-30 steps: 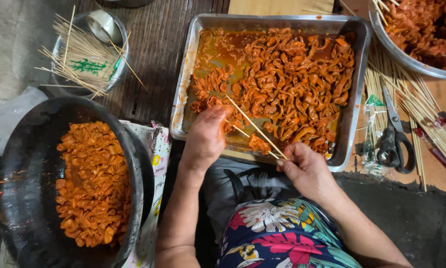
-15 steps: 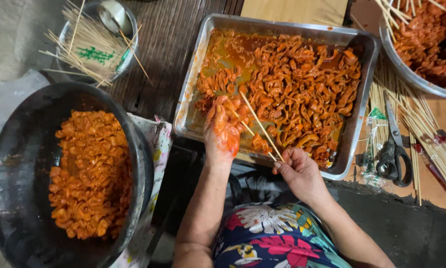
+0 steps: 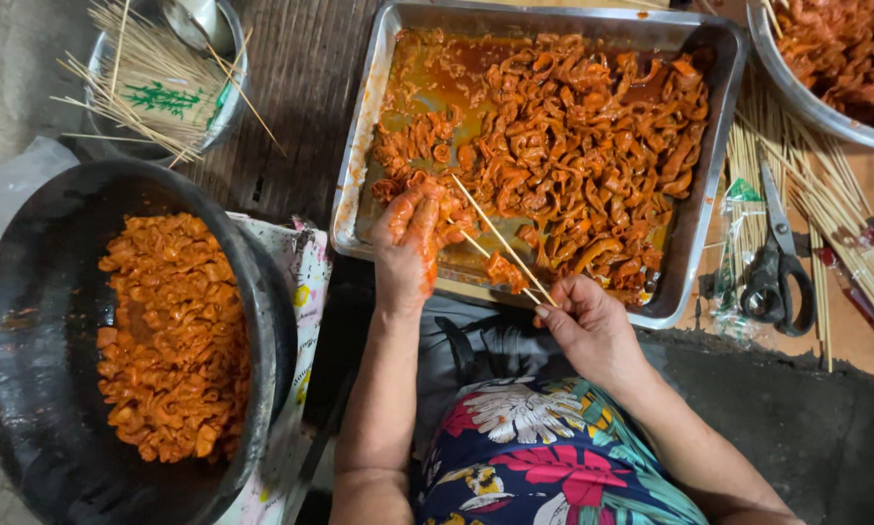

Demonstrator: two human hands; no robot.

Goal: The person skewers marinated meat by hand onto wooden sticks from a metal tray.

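Note:
My left hand (image 3: 410, 243), smeared with orange sauce, pinches a strip of marinated meat (image 3: 435, 194) over the near left corner of a metal tray (image 3: 364, 156). My right hand (image 3: 585, 326) grips two thin bamboo skewers (image 3: 495, 243) at their lower ends. The skewers slant up-left toward my left hand, and one carries a meat piece (image 3: 503, 272). The tray holds several more sauced meat strips (image 3: 573, 146).
A black pan (image 3: 29, 321) of sauced meat sits at the left. A metal bowl (image 3: 228, 97) with loose skewers is at the top left. Scissors (image 3: 775, 262) and more skewers (image 3: 826, 204) lie right of the tray. Another metal bowl (image 3: 797, 97) of meat is top right.
My left hand lifted from the tray's near edge and now holds a meat strip at the skewer tips. My right hand stayed at the tray's front edge with the skewers.

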